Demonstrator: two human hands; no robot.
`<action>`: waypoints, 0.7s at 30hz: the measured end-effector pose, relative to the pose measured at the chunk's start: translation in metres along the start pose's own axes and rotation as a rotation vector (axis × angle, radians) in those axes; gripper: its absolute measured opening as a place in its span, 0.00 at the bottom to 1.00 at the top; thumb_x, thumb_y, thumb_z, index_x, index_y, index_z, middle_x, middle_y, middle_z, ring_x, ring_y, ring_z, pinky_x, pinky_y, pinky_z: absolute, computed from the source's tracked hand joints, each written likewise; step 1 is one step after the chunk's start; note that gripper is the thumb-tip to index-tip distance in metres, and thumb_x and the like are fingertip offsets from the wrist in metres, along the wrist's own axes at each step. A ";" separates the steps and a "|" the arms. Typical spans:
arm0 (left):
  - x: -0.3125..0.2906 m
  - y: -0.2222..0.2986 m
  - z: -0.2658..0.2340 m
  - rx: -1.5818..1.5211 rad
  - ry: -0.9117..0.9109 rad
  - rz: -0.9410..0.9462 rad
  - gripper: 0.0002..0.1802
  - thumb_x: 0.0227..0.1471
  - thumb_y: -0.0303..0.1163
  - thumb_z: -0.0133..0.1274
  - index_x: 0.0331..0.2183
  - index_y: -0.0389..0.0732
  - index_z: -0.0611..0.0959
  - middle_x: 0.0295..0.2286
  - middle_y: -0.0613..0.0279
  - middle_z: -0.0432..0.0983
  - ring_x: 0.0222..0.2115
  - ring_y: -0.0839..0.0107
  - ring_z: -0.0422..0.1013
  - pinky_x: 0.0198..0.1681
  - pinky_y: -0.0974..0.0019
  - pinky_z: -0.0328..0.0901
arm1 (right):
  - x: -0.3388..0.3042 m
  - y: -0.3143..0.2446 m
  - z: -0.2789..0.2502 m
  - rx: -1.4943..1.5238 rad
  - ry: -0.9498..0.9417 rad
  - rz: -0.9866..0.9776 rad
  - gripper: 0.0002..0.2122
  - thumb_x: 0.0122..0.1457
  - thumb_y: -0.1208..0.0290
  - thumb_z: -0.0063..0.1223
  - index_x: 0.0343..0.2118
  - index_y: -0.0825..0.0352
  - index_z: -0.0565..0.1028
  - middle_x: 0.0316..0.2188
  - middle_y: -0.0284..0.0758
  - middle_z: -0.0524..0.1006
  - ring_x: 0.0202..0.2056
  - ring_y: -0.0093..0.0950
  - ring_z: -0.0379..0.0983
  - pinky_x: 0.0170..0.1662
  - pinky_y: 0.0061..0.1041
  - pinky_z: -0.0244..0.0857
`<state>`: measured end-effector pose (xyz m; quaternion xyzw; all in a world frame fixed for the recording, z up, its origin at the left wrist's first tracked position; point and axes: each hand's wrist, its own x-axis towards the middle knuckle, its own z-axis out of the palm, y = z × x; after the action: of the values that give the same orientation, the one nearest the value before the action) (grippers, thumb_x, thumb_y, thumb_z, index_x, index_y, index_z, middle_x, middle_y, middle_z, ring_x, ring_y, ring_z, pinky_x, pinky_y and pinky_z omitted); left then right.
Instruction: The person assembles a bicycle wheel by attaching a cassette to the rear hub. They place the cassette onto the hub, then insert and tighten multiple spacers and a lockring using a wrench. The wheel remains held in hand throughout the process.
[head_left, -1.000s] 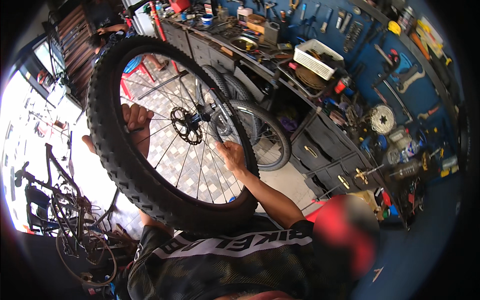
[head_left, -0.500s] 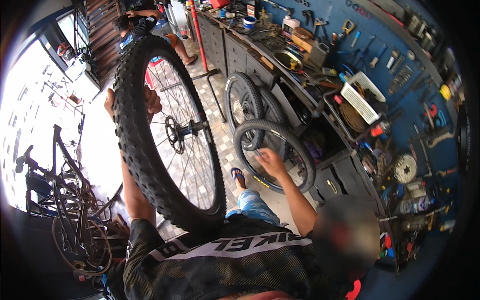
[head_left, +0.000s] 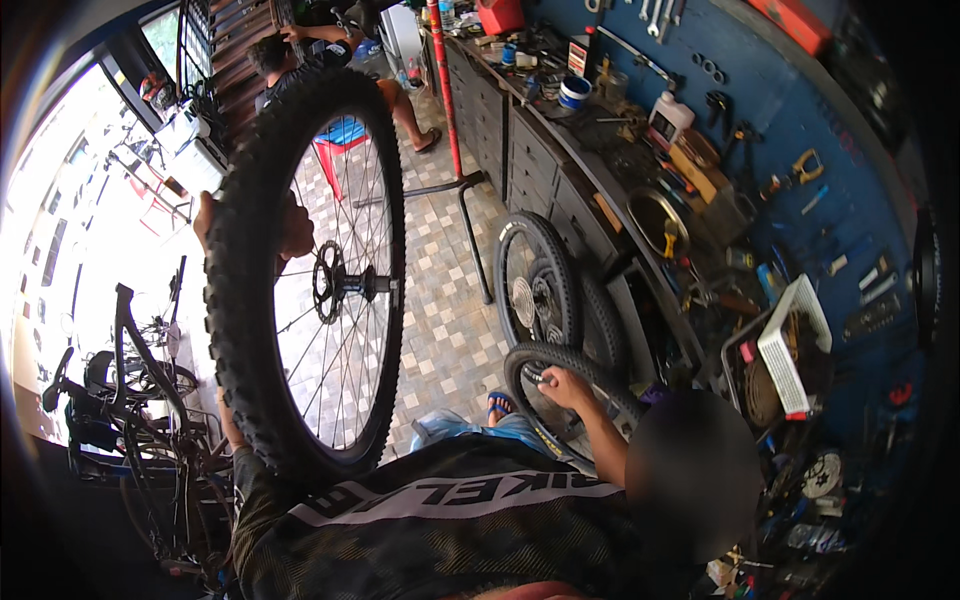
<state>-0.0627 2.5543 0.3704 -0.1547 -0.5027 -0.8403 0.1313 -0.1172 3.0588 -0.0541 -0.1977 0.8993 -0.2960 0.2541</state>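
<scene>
Wheel (head_left: 238, 330) with a knobbly black tyre is held up, slightly tilted, left of the frame's centre, its lower edge beside the dark shirt (head_left: 420, 525). The left grip (head_left: 296, 237) is closed round its tyre and rim, thumb on the outer side, fingers inside the rim. Right of centre, lower down, the right grip (head_left: 568, 388) is partly curled in front of another wheel (head_left: 550, 355); whether it touches or holds anything, I cannot tell. Upper right, a counter (head_left: 603, 150) carries a blue tub (head_left: 573, 97)
</scene>
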 end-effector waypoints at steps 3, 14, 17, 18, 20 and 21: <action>0.041 0.046 -0.013 0.042 -0.031 0.077 0.37 0.58 0.69 0.44 0.29 0.40 0.72 0.16 0.64 0.61 0.19 0.69 0.60 0.31 0.63 0.54 | 0.098 -0.075 -0.026 0.026 0.013 -0.118 0.21 0.57 0.57 0.66 0.50 0.63 0.80 0.34 0.41 0.83 0.40 0.41 0.81 0.44 0.39 0.73; 0.244 0.061 -0.151 -0.127 -0.324 0.022 0.31 0.61 0.63 0.44 0.28 0.42 0.71 0.16 0.65 0.62 0.20 0.70 0.60 0.33 0.64 0.55 | 0.289 -0.203 -0.042 0.009 0.229 -0.042 0.20 0.61 0.56 0.64 0.50 0.63 0.79 0.37 0.42 0.84 0.42 0.44 0.81 0.44 0.42 0.73; 0.302 0.055 -0.171 -0.193 -0.411 -0.009 0.30 0.62 0.61 0.45 0.28 0.42 0.71 0.16 0.66 0.62 0.20 0.71 0.61 0.33 0.64 0.55 | 0.306 -0.205 -0.044 0.094 0.291 -0.033 0.22 0.60 0.54 0.65 0.52 0.63 0.79 0.35 0.41 0.83 0.38 0.41 0.81 0.41 0.38 0.73; 0.322 0.052 -0.174 -0.218 -0.443 -0.026 0.29 0.62 0.61 0.45 0.27 0.42 0.71 0.16 0.66 0.62 0.20 0.71 0.61 0.33 0.64 0.55 | 0.309 -0.204 -0.046 0.136 0.331 -0.024 0.22 0.60 0.54 0.66 0.52 0.63 0.79 0.35 0.41 0.82 0.37 0.41 0.81 0.41 0.37 0.73; 0.355 0.046 -0.184 -0.246 -0.490 -0.053 0.28 0.63 0.60 0.45 0.27 0.43 0.71 0.16 0.66 0.62 0.20 0.71 0.61 0.34 0.65 0.55 | 0.319 -0.209 -0.057 0.188 0.391 0.044 0.23 0.60 0.55 0.66 0.52 0.65 0.79 0.38 0.43 0.82 0.41 0.41 0.80 0.45 0.38 0.73; 0.370 0.042 -0.190 -0.268 -0.509 -0.058 0.28 0.63 0.59 0.45 0.27 0.43 0.71 0.16 0.66 0.62 0.20 0.71 0.61 0.34 0.65 0.55 | 0.324 -0.212 -0.067 0.204 0.426 0.089 0.22 0.60 0.55 0.65 0.52 0.64 0.79 0.37 0.43 0.82 0.40 0.40 0.80 0.44 0.37 0.73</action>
<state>-0.4111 2.3428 0.4642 -0.3620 -0.4081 -0.8369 -0.0447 -0.3692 2.7656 0.0169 -0.0641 0.9058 -0.4090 0.0900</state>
